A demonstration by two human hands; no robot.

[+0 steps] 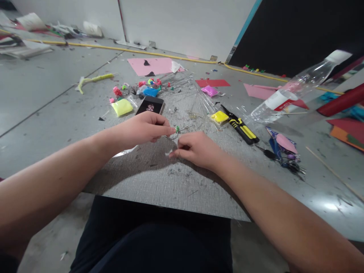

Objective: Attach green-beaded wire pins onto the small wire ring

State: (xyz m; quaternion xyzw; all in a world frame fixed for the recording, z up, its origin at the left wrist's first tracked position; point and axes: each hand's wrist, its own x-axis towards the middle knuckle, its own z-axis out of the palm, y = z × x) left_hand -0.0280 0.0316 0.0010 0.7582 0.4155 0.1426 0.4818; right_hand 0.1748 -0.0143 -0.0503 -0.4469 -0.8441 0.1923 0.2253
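Left fingers [163,131]: pinching my wire [185,127] by its green bit [177,129].
Right fingers [182,153]: curled, tips close; I can't tell what they grip.
Wire: above the grey board [182,189].
Phone [150,105]: just beyond my left fingers.
Pliers [243,129]: beside a yellow packet [220,116].

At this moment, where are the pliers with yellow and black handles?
In the head view, the pliers lie right of centre, between the bright yellow packet and the plastic bottle, beyond the right hand.
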